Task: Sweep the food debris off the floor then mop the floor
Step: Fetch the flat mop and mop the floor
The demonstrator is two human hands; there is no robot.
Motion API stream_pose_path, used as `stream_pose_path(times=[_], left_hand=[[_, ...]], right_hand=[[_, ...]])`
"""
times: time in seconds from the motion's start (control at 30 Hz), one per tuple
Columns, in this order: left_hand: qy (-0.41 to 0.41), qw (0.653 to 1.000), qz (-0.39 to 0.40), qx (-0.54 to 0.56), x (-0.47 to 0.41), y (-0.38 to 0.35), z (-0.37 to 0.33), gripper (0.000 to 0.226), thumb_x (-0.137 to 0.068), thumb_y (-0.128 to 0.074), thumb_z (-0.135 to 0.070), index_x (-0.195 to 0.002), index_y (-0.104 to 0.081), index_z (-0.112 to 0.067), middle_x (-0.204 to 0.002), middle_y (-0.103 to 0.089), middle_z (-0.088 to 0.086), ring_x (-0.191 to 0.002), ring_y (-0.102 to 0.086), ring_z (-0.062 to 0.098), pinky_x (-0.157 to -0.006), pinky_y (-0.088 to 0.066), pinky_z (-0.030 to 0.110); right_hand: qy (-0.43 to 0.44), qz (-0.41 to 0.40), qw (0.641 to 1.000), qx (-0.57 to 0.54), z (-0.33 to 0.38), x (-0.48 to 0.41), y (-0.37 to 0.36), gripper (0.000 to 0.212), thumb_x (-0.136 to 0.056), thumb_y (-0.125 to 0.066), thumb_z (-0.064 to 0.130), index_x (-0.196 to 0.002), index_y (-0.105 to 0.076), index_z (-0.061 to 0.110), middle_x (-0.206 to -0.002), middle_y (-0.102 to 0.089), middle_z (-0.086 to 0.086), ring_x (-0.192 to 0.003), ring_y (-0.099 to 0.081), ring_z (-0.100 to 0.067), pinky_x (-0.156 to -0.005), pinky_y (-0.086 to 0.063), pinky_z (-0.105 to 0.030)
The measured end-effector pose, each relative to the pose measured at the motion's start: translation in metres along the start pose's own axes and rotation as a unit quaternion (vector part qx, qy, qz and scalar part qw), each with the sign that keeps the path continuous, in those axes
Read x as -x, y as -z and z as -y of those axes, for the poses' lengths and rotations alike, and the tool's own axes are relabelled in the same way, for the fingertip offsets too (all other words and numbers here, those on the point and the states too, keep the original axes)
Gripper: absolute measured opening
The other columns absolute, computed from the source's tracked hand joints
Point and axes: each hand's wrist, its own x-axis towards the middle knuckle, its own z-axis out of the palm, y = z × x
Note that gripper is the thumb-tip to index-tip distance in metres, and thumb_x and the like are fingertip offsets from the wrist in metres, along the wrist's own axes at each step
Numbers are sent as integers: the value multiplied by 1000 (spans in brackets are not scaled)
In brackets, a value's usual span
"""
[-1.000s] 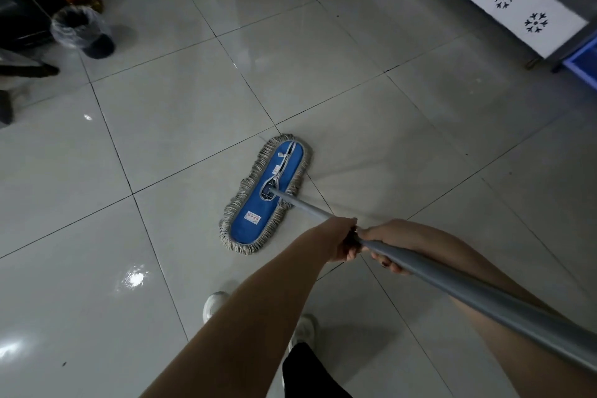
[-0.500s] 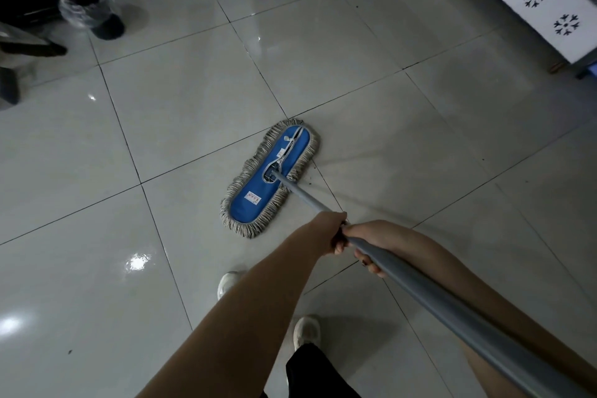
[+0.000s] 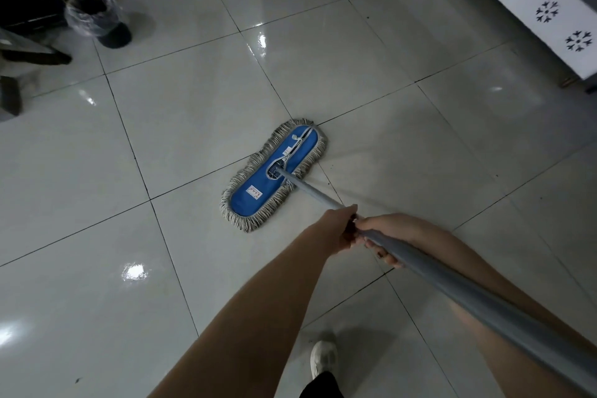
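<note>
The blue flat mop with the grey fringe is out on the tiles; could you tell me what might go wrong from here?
1. The glossy white tiled floor shines as if wet, and the white shoe stands on it behind the blue flat mop: a slip is possible.
2. Small dark specks lie beside the mop head; it may smear them rather than lift them.
3. A wide stroke leftward could knock the small bin lined with a clear plastic bag.

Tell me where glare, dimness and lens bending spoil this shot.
Head view: bright glare patches dot the glossy floor, lower left of the mop head and above it; the top left corner by the bin is dark; tile lines bend slightly from the wide lens; the handle looms thick near the camera; the mop head is sharp.
</note>
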Motion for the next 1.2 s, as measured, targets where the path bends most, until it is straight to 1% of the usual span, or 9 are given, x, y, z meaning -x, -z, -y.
stream_pose_path(times=[0.07, 0.2, 0.37, 0.53, 0.63, 0.8, 0.93, 1.13, 1.2], left_hand=[[-12, 999, 10, 39, 3, -13, -11, 22, -98, -45, -21, -87, -44, -3, -72, -54, 12, -50, -56, 19, -41, -49, 21], [-40, 998, 14, 47, 11, -44, -28, 25, -101, -37, -22, -85, -41, -2, -69, -52, 13, -32, -55, 15, -35, -45, 18], [-54, 998, 17, 17, 35, -85, -22, 29, -101, -31, -24, -82, -41, -4, -46, -56, 8, -31, -51, 11, -33, -40, 14], [-47, 998, 43, -22, 57, -135, 11, 27, -101, -31, -24, -82, -39, -6, -66, -49, 9, -50, -45, 15, -34, -38, 16], [-26, 997, 52, -41, 59, -152, 42, 32, -102, -26, -25, -81, -37, -4, -50, -53, 10, -35, -47, 13, -44, -35, 22], [-14, 998, 41, -51, 45, -161, 90, 21, -101, -27, -22, -97, -35, -3, -68, -49, 12, -26, -49, 10, -45, -36, 21], [-22, 998, 52, -39, 43, -170, 120, 20, -101, -27, -20, -102, -36, -2, -69, -49, 12, -27, -52, 11, -34, -39, 15], [-16, 997, -11, -77, 32, -176, 149, 23, -97, -39, -16, -76, -39, -7, -72, -44, 8, -53, -48, 18, -40, -43, 23], [-10, 994, -24, -104, 31, -180, 151, 25, -97, -41, -18, -73, -39, -9, -70, -44, 6, -49, -49, 16, -37, -42, 20]], right_hand=[[14, -18, 999, 36, 11, 11, 15, 39, -96, -47, 36, -74, -52, 4, -30, -50, 2, -21, -43, -8, -28, -32, -8], [7, -30, 994, 104, 25, 32, 41, 45, -96, -44, 44, -70, -53, 8, -33, -49, 3, -23, -42, -7, -31, -33, -9], [-9, -32, 993, 117, 10, 69, 67, 45, -93, -47, 48, -68, -56, 11, -39, -48, 4, -28, -43, -7, -37, -34, -13], [-63, -52, 993, 88, -41, 107, 89, 45, -88, -55, 46, -67, -57, 7, -39, -50, 0, -26, -44, -11, -33, -35, -12], [-66, -55, 992, 90, -76, 107, 86, 40, -90, -54, 42, -74, -59, 6, -42, -51, -1, -28, -44, -10, -38, -34, -15], [-77, -28, 989, 121, -124, 86, 73, 40, -92, -46, 46, -85, -57, 8, -53, -49, 0, -30, -43, -9, -39, -34, -15], [-50, -3, 997, 55, -160, 82, 74, 39, -88, -55, 45, -75, -61, 8, -47, -51, 2, -30, -45, -8, -37, -35, -12], [-86, 20, 996, -27, -192, 72, 63, 30, -91, -59, 26, -74, -59, 1, -45, -57, -4, -35, -54, -12, -38, -42, -17], [-94, 23, 994, -58, -197, 70, 63, 28, -92, -58, 16, -69, -55, 1, -40, -55, -6, -28, -50, -10, -32, -39, -13]])
